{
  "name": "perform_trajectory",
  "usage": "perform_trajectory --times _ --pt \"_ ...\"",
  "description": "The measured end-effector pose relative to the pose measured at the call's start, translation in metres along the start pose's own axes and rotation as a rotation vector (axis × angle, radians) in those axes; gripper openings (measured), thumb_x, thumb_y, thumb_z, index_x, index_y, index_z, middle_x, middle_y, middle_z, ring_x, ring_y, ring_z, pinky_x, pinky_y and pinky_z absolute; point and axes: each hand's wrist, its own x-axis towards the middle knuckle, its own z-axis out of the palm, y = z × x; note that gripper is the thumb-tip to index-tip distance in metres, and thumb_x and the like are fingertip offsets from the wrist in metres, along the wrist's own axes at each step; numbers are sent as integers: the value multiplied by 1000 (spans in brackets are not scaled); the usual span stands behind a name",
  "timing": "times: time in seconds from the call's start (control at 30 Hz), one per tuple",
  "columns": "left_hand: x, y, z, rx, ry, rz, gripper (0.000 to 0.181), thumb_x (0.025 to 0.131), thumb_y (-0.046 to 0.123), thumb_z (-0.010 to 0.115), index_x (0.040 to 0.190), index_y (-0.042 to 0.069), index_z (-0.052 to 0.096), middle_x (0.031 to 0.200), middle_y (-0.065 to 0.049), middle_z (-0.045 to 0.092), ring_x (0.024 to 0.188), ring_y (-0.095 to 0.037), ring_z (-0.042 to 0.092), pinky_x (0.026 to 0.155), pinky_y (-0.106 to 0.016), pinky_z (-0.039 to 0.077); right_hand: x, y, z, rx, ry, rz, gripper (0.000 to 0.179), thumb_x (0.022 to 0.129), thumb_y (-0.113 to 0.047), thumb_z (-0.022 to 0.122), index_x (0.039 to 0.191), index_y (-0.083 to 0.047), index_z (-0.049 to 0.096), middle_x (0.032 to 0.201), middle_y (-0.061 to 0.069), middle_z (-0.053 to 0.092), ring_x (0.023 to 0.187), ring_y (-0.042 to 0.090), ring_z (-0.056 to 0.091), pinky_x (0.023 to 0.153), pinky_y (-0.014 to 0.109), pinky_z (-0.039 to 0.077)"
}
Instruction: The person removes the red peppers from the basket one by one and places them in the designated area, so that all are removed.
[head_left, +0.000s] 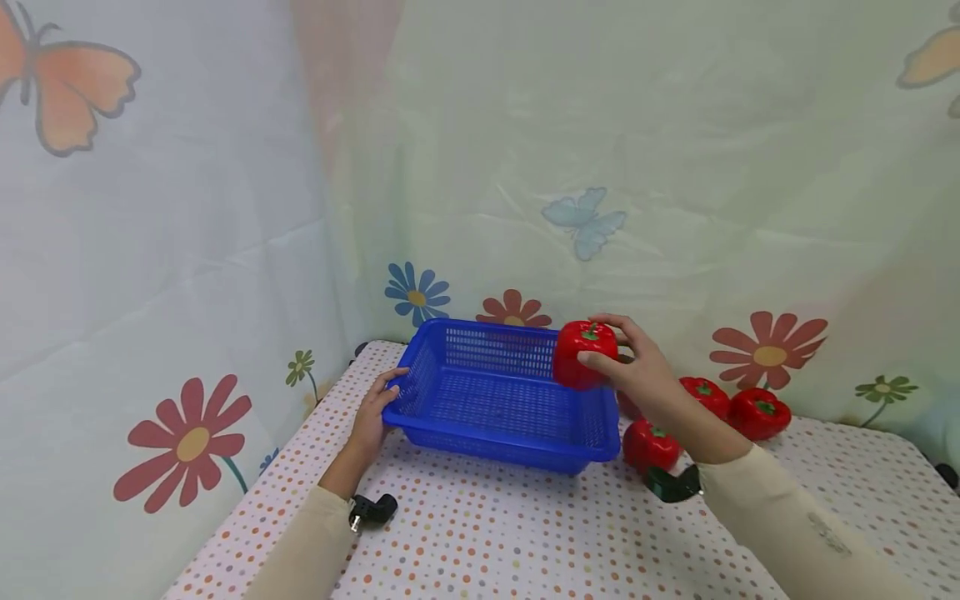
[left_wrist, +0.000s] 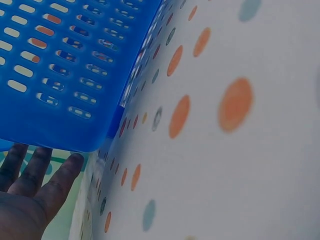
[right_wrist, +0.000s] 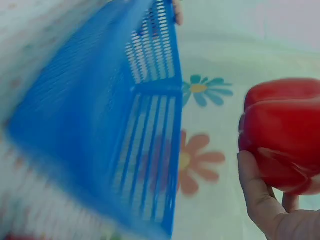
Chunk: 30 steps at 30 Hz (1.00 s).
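Observation:
My right hand (head_left: 637, 371) grips a red bell pepper (head_left: 577, 360) by its sides, green stem up, above the right end of a blue plastic basket (head_left: 495, 442). In the right wrist view, the pepper (right_wrist: 285, 132) appears apart from the basket wall (right_wrist: 75, 115), with the thumb on its near side. My left hand (head_left: 371, 414) holds the basket's left rim. The left wrist view shows its fingers (left_wrist: 55, 185) reaching over the rim beside the slotted wall (left_wrist: 65, 65); the thumb is hidden there. No pepper shows inside the basket.
Right of the basket, several red bell peppers lie on the dotted tablecloth (head_left: 465, 533): one pepper (head_left: 651, 446) in front, others (head_left: 759, 414) farther back, some partly hidden by my right arm. A flower-printed curtain (head_left: 465, 167) stands behind and left of the table.

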Motion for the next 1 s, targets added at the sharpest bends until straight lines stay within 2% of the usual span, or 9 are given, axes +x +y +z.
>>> perform_trajectory --times 0.13,0.23,0.37,0.47,0.57,0.77,0.87,1.0 --pt "-1 1 -6 15 25 -5 42 104 26 37 146 17 41 159 -8 29 140 -39 36 104 -54 41 -35 20 -31 -106 80 18 80 93 -40 66 156 -23 20 148 27 29 126 52 48 83 49 57" --pt "-2 0 -10 15 36 -12 42 104 24 36 145 18 42 158 -9 30 137 -39 39 98 -47 46 -55 44 -52 -188 155 33 81 94 -39 64 157 -21 17 147 30 30 123 54 47 76 44 59" --pt "-4 -1 -13 18 27 -19 42 105 25 35 146 18 41 158 -10 30 135 -38 41 94 -40 48 -73 80 -74 -214 225 79 82 96 -37 62 157 -12 13 146 33 27 122 55 40 71 35 60" --pt "-6 0 -16 21 37 -21 41 105 26 35 145 19 42 157 -9 32 135 -38 42 93 -39 49 -78 104 -82 -225 250 129 86 96 -38 61 155 -3 9 145 37 25 120 59 41 70 37 60" --pt "-7 0 -18 25 48 -19 41 105 27 36 145 21 42 156 -8 33 134 -37 43 92 -39 49 -78 126 -86 -268 247 200 92 96 -43 60 153 4 6 144 41 23 119 61 41 73 43 60" --pt "-5 1 -17 34 47 -10 41 105 27 36 146 21 42 157 -8 33 134 -37 44 94 -42 49 -74 156 -87 -351 252 329 99 95 -49 57 152 8 1 148 44 14 127 62 32 94 61 46" --pt "-5 0 -17 42 50 -10 41 106 27 35 146 21 42 157 -7 33 135 -37 44 97 -45 48 -71 164 -83 -365 258 335 99 95 -50 58 152 7 1 148 42 15 128 61 32 98 63 42" --pt "-4 -1 -17 42 49 -8 41 106 27 34 146 21 41 157 -7 32 136 -37 43 99 -46 47 -68 169 -79 -389 276 305 98 94 -49 59 153 6 3 147 41 20 125 60 35 95 62 45"
